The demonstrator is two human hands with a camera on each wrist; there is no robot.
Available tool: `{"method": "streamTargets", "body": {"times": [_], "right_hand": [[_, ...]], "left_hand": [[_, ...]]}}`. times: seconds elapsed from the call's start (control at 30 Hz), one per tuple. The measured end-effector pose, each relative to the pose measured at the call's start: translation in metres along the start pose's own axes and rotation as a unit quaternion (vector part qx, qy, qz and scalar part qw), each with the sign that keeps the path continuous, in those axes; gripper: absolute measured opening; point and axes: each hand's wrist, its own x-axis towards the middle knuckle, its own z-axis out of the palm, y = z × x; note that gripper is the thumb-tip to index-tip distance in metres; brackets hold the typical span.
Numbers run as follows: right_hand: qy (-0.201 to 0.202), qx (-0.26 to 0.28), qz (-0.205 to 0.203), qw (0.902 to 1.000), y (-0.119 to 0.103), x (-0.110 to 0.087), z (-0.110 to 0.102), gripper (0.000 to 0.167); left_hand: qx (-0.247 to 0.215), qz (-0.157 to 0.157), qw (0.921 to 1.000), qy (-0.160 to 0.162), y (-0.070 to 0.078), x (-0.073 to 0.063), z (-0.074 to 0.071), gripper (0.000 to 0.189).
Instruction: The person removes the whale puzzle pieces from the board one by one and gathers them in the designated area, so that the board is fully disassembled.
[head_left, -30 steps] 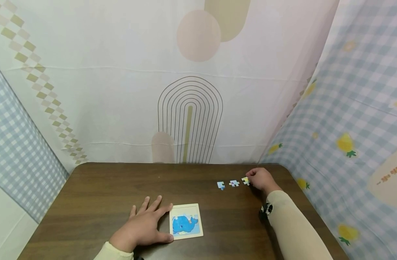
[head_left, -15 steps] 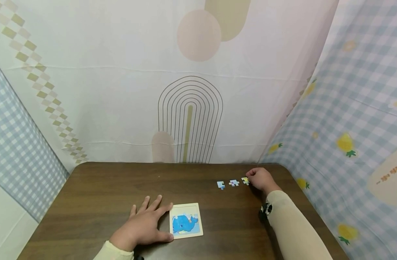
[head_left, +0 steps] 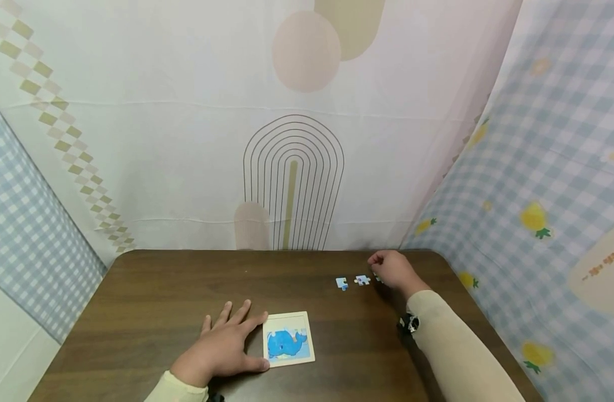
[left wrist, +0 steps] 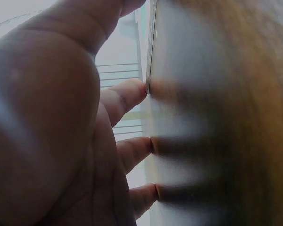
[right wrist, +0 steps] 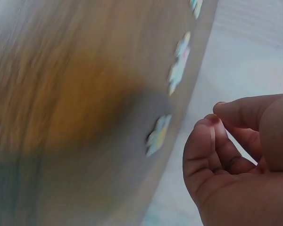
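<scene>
A small square jigsaw tray [head_left: 289,362] with a pale rim and a blue whale picture lies on the dark wooden table. My left hand [head_left: 221,349] is flat and spread beside it, thumb and index fingertips at its two left corners. Toward the back right, two loose jigsaw pieces [head_left: 362,280] show whole in the head view. A third jigsaw piece [right wrist: 159,135] is mostly covered by my right hand [head_left: 394,271] there. In the right wrist view that hand is raised over the tabletop, fingers curled and thumb meeting the fingertips, with nothing visible between them.
A brown wooden table [head_left: 186,285] with rounded far corners extends under everything. Behind it hangs a pale patterned cloth [head_left: 186,167], and a blue checked cloth [head_left: 563,167] falls along the right side.
My right hand has come off the rightmost jigsaw piece and moved slightly left and away from me, now above the piece. My left hand and the tray have stayed in place.
</scene>
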Motion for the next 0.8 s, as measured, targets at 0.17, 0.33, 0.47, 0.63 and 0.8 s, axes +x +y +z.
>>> {"method": "streamTargets", "body": {"times": [0.17, 0.33, 0.47, 0.63, 0.8], "right_hand": [[0.001, -0.002, -0.041, 0.9991, -0.029, -0.005, 0.006, 0.02], [-0.013, 0.001, -0.084, 0.9964, -0.06, -0.016, 0.016, 0.016], [-0.027, 0.004, -0.112, 0.9934, -0.085, -0.025, 0.028, 0.012], [-0.049, 0.008, -0.158, 0.9863, -0.113, -0.039, 0.044, 0.008], [-0.085, 0.012, -0.196, 0.9768, -0.135, -0.055, 0.06, 0.006]], "left_hand": [[0.0, 0.001, 1.0, 0.003, 0.0, 0.0, 0.0, 0.106], [0.002, 0.002, 1.0, 0.006, -0.001, 0.0, 0.001, 0.106], [0.003, 0.0, 1.0, 0.004, -0.002, 0.001, 0.002, 0.107], [0.003, -0.001, 1.0, 0.003, -0.002, 0.002, 0.002, 0.107], [0.005, 0.002, 1.0, 0.006, -0.002, 0.002, 0.002, 0.107]]}}
